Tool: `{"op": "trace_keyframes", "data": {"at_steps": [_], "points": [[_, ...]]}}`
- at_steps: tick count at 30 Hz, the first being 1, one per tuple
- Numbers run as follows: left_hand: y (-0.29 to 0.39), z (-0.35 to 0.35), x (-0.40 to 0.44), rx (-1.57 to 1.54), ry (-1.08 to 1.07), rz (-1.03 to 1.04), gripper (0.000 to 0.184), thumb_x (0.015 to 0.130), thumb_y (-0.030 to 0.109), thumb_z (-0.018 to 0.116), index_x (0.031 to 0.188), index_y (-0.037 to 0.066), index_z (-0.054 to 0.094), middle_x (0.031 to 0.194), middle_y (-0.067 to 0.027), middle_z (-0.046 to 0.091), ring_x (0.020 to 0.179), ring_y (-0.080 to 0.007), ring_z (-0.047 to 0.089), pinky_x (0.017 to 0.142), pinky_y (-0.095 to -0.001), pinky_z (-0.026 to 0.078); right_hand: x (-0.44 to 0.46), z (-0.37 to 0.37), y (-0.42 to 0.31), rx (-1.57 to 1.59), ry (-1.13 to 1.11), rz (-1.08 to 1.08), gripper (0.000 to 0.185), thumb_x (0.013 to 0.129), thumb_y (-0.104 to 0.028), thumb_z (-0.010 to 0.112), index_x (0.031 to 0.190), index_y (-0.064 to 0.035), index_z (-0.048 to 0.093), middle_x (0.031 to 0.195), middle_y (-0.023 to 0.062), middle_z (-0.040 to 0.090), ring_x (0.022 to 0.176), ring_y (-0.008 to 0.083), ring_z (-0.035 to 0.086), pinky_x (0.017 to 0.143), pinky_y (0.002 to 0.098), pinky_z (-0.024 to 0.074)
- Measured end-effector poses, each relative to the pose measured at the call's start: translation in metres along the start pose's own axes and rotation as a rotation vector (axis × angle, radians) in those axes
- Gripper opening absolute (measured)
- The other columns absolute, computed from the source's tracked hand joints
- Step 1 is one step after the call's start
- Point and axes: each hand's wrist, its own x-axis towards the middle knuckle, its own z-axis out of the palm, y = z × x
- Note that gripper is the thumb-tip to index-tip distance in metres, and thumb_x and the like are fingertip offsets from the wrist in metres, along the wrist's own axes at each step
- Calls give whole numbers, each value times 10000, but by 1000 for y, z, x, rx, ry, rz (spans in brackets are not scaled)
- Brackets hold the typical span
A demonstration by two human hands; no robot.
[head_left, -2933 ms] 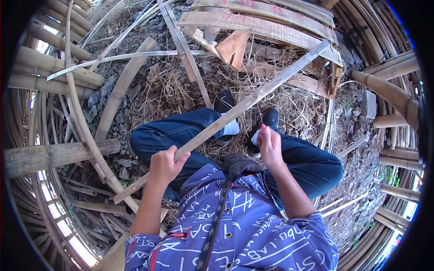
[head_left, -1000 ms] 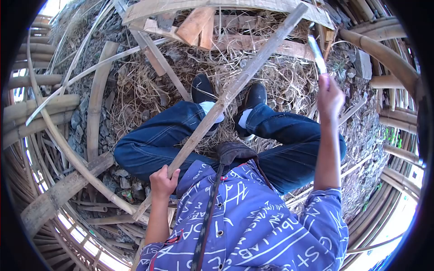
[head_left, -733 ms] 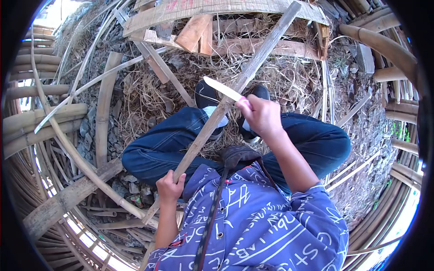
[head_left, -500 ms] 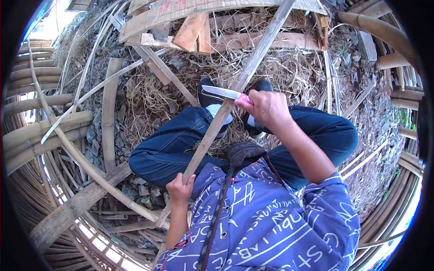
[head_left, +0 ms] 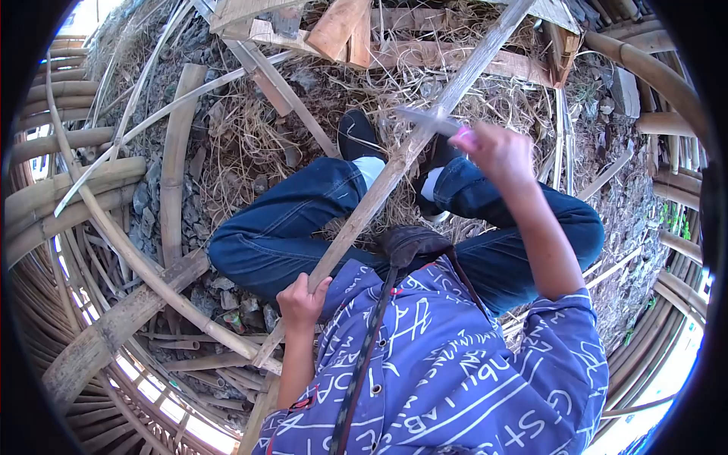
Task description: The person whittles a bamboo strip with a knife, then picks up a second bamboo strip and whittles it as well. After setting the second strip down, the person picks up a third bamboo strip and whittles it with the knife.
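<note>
A long split strip of wood or bamboo runs diagonally from beside my left side up to the wooden frame. My left hand is closed around its lower part. My right hand is closed on the pink handle of a knife. The blade, blurred, points left and lies across the strip's upper half; whether it touches the wood cannot be made out. Both my legs, in blue jeans, are bent on either side of the strip, with the dark shoes beyond.
A wooden slatted frame stands ahead at the top. Dry straw and shavings cover the ground. Bamboo poles lie at the left, with a thick one lower down. More bamboo lines the right. A dark pouch hangs at my waist.
My right hand brought the knife from beside the frame back to the strip, then moved it slightly up and right along it. My left hand keeps its hold; the view has shifted.
</note>
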Motion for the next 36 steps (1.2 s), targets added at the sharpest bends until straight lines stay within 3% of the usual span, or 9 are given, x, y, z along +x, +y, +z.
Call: {"op": "trace_keyframes", "data": {"at_steps": [2,3,7,13,17,25,29,32,36], "points": [[-3,0,-3,-5,8,-9,524,825,477,665,607,52,450,517,-164,513,492,-357,561,437,-420,430,4,-16,62,136,32,533,479,933,-549,423,903,-151,688,695,143,656,709,315,671,625,473,501],[-7,-3,-5,-12,2,-10,520,822,474,669,610,49,456,519,-166,514,496,-361,560,439,-423,429,7,-38,104,1,-184,753,565,937,-604,353,903,-145,680,740,175,666,722,355,666,661,492,487],[-9,-1,0,-30,-22,-22,502,812,459,682,623,40,478,524,-174,514,505,-374,556,447,-432,427,-12,-68,112,-93,-45,582,542,944,-562,417,851,-88,662,611,148,605,590,339,622,563,436,472],[-3,-10,1,-70,-45,-48,491,805,433,697,627,29,484,535,-189,515,512,-391,549,449,-440,417,-20,-32,-27,450,-80,455,429,889,-448,592,702,-62,622,581,155,578,557,348,605,525,431,462],[-5,-9,-1,-73,-32,-44,485,801,421,708,633,22,488,535,-191,514,512,-394,550,448,-438,414,-15,-6,-80,437,-133,159,469,866,-486,600,633,-79,578,518,129,568,490,336,596,450,421,467],[-3,-2,-3,-15,-23,-11,521,804,463,697,617,42,455,515,-178,505,490,-373,552,436,-417,421,-9,1,-59,194,-113,-1,519,855,-574,551,613,-116,580,487,80,569,440,270,595,405,368,461],[-2,-3,-4,-44,-13,-24,526,804,459,699,607,47,440,509,-175,498,484,-375,544,432,-418,416,-8,7,-42,110,-257,78,404,869,-508,557,776,-126,649,680,108,654,609,290,661,550,421,524],[-6,-2,-7,-64,2,-41,514,807,438,704,605,44,443,511,-179,497,485,-385,536,429,-419,410,7,-26,60,171,-215,542,466,913,-552,434,1000,-167,680,810,150,677,798,332,663,742,454,494],[-10,-4,-3,-80,-28,-52,501,801,417,714,605,39,449,519,-190,496,500,-399,534,439,-429,409,-3,-65,109,-82,-75,567,575,928,-609,407,883,-109,687,654,159,635,629,324,647,579,439,479]]}}
